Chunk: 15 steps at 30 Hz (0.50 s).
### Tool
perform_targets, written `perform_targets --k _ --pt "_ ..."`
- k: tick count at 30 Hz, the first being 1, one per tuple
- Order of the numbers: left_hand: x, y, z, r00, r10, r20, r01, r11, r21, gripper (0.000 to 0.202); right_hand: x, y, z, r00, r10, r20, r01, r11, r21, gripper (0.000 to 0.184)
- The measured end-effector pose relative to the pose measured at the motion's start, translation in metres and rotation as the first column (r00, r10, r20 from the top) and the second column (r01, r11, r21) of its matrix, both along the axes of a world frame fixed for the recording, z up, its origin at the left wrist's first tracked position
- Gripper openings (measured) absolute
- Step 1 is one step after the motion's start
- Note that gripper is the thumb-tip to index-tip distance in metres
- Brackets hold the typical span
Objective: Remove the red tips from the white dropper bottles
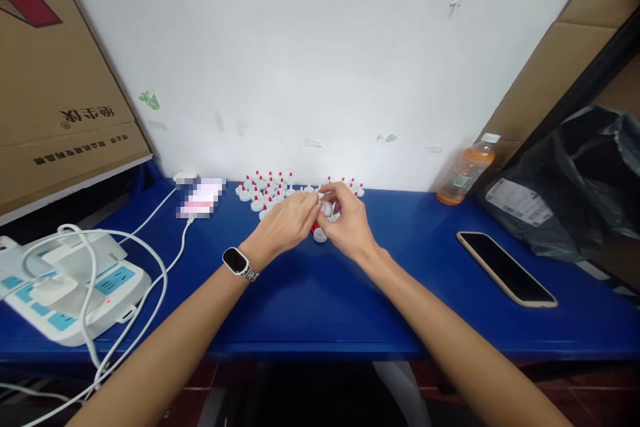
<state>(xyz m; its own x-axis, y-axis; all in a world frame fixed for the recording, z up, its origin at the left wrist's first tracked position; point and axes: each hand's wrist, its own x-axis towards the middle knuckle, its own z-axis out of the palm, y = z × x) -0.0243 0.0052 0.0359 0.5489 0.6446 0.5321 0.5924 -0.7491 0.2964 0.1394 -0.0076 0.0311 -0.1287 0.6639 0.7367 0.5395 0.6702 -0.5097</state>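
A white piece [327,207] sits up between the fingertips above the middle of the table [320,307], toward its back edge. The right hand [353,220] is curled round it, thumb and fingers part closed and seeming to grip it; the left hand [295,213] is bunched against its near side, the fingers drawn together, and whether they hold anything cannot be told. The step in hand looks like close two-handed work on this one piece, perhaps fitting or turning a part; the next move would call for a steady hold on one side and fine finger control on the other. Just below the fingers lie some red parts [314,229] and a white disc [320,236], partly hidden. Behind and to the left stand many red-tipped white caps [257,205], set close together, with a few more [353,185] to the right; these crowd the space by the fingers and could be knocked. Farther out, the front of the table gives room. A phone [506,269], a bottle [464,172] and a dark bag [555,180] are well to the right; a power strip [136,292], a looping cable [163,273] and a box [65,87] are on the left. The wall [300,67] limits reach behind.
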Motion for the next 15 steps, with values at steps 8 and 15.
perform_targets --k 8,15 --pt "-0.011 0.027 0.007 0.796 0.220 0.564 -0.009 0.936 -0.352 0.043 0.036 0.005 0.000 0.972 -0.234 0.011 0.234 0.972 0.029 0.021" --pt "-0.014 0.031 -0.011 0.998 0.056 -0.008 -0.056 0.989 -0.134 0.034 0.045 0.022 -0.011 0.975 -0.191 -0.111 0.169 0.969 -0.181 0.010"
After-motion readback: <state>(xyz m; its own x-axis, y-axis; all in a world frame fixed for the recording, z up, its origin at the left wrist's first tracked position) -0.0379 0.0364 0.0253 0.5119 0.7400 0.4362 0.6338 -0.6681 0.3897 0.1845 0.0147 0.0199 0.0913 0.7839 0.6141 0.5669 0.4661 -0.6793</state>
